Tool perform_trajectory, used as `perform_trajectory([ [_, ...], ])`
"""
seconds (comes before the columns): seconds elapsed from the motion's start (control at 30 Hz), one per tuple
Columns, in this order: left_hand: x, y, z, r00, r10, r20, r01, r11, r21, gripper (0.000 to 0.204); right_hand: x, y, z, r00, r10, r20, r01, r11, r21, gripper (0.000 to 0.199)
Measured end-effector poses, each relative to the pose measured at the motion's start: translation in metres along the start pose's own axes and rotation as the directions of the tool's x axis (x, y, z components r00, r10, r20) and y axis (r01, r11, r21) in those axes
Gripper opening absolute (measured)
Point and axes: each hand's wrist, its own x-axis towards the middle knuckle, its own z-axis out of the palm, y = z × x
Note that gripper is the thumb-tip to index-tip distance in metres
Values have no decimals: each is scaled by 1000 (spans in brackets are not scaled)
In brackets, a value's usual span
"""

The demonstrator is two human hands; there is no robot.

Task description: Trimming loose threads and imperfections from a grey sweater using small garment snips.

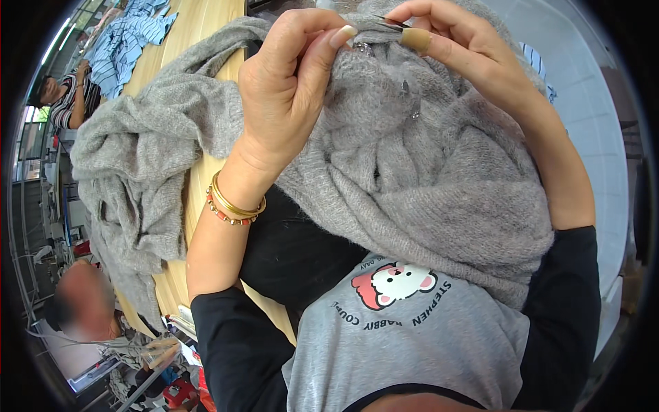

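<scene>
1. The printed patch point(395, 285) on the person's own grey top — a white and pink cartoon animal with an arc of dark lettering beneath — is sitting low in the centre of view, partly overlapped by knitwear.
2. No containers are showing clearly; a clutter of small items point(171, 378) at the lower left is lying too blurred to sort.
3. The grey knitted sweater point(412, 178) is draping from the person's lap up over the edge of the wooden counter point(199, 27), with one bunched end point(130, 172) trailing down the left side.
4. The knit is looking fuzzy and cable-ribbed; a few small clear beads point(415, 115) are sitting on it near the top.
5. The left hand point(288, 89) is pinching a raised fold of the sweater between thumb and fingers — clenched on the fabric.
6. A gold bangle and a red-and-gold bead bracelet point(233, 206) are circling the left wrist.
7. The right hand point(453, 48) is gripping a thin dark pointed tool point(392, 23), its tip meeting the pinched fold just beside the left fingertips.
8. A tan covering point(415, 39) is wrapping one right fingertip.
9. Striped blue-and-white cloth point(130, 38) is lying at the far end of the counter.
10. Another person in a striped top point(68, 99) is sitting at the upper left; a second person is sitting at the lower left.
</scene>
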Motion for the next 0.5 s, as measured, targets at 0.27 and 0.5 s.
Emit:
perform_trajectory([
  [0.27,1,3,2,994,-109,9,109,994,-12,13,23,26,-1,319,-940,120,920,337,199,26],
  [0.5,1,5,6,999,-44,8,44,998,54,14,7,9,2,308,-944,115,937,322,133,24],
])
